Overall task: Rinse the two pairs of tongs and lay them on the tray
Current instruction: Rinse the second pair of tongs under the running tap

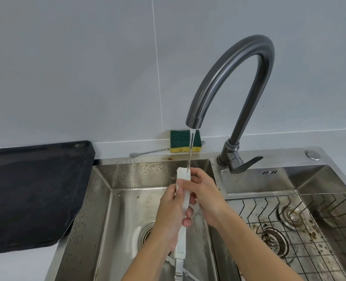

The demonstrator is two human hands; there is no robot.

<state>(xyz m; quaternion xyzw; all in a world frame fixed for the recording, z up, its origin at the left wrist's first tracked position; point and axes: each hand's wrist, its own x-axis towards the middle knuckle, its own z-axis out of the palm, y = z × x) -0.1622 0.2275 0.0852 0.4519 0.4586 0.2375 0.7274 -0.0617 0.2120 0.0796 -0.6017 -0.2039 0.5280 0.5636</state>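
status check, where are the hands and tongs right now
Left hand and right hand both gripping the white-handled tongs under the running tap stream. Black tray on the left bare. Second pair not clearly in view.

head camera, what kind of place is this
Most likely a home kitchen: a steel double sink with a running gooseneck tap, a scrub sponge against the tiled wall.

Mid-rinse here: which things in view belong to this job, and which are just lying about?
In the job:
- white tongs, held in both hands, left and right
- faucet, water running onto the tongs
- left sink basin
- black tray, nothing on it yet

Lying about:
- green and yellow sponge
- metal utensil behind the sink
- wire rack in the right basin
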